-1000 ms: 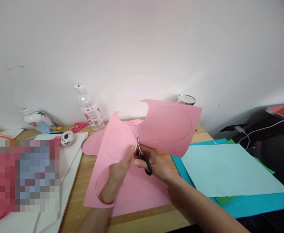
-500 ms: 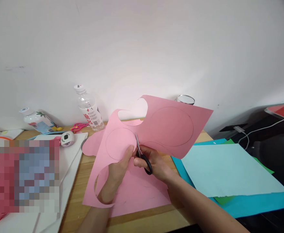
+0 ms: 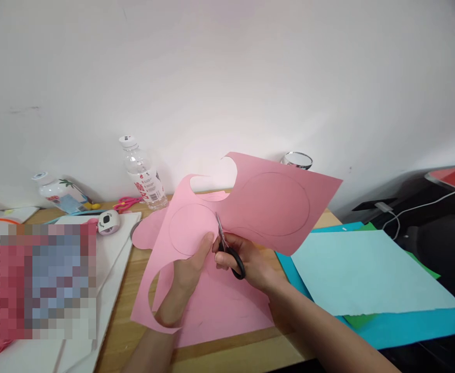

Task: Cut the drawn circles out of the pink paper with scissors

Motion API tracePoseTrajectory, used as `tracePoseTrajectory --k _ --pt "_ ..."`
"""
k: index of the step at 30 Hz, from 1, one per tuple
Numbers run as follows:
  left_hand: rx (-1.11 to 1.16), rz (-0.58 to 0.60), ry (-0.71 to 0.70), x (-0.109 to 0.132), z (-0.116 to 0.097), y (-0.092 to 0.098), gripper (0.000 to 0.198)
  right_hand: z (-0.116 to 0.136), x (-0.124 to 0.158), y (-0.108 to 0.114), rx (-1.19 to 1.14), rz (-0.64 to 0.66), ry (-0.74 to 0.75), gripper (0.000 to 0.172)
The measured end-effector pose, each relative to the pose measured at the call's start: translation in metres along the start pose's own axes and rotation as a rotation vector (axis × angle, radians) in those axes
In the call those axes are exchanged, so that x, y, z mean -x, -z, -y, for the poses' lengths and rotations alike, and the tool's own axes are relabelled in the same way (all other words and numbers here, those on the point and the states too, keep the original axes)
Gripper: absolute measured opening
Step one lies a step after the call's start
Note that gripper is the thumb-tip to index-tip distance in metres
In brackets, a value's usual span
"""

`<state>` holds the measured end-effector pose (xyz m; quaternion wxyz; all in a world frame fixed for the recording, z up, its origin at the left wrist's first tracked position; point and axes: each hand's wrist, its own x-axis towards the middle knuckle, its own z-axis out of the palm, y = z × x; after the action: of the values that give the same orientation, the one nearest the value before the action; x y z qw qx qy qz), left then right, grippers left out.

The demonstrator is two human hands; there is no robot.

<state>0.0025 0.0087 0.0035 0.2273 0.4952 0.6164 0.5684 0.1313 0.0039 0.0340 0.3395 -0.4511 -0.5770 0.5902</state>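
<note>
A sheet of pink paper (image 3: 272, 202) with drawn circles and cut-out round gaps is held up over the table. My left hand (image 3: 194, 259) grips it near its lower middle, thumb on top and fingers hidden behind. My right hand (image 3: 246, 261) is closed around the black handles of a pair of scissors (image 3: 236, 261). The blades point up and away, set into the paper between a drawn circle on the left and a larger one on the right. Beneath lies another pink sheet (image 3: 227, 321) with faint pencil marks.
Pale blue paper (image 3: 371, 269) lies on blue and green sheets at the right. A plastic bottle (image 3: 144, 176) stands by the wall, near pink scissors (image 3: 126, 202). White boards (image 3: 114, 259) and a small white gadget (image 3: 108, 221) are at the left.
Very little differs. The pink sheet's lower left strip has shifted slightly left and up; both hands stay nearly in place.
</note>
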Motion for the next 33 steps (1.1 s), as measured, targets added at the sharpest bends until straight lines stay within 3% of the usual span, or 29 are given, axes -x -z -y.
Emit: tracePoseTrajectory --k 8,14,24,27,33 --pt "0.131 0.08 0.071 -0.001 0.007 0.0 0.03 -0.003 0.0 0.0 -0.029 0.0 -0.006 0.036" --pt "0.237 0.082 0.118 -0.002 0.019 -0.004 0.037 -0.001 0.0 0.0 -0.014 -0.009 -0.02 0.032" --pt "0.218 0.044 0.229 -0.002 0.008 -0.002 0.03 0.006 0.002 -0.001 0.045 0.015 -0.075 0.032" --pt "0.205 0.06 0.28 -0.002 0.008 -0.002 0.026 0.003 0.001 0.001 0.066 0.036 -0.02 0.032" --pt "0.186 0.035 0.205 0.001 0.01 -0.003 0.033 -0.017 -0.005 0.003 -0.026 0.088 0.106 0.042"
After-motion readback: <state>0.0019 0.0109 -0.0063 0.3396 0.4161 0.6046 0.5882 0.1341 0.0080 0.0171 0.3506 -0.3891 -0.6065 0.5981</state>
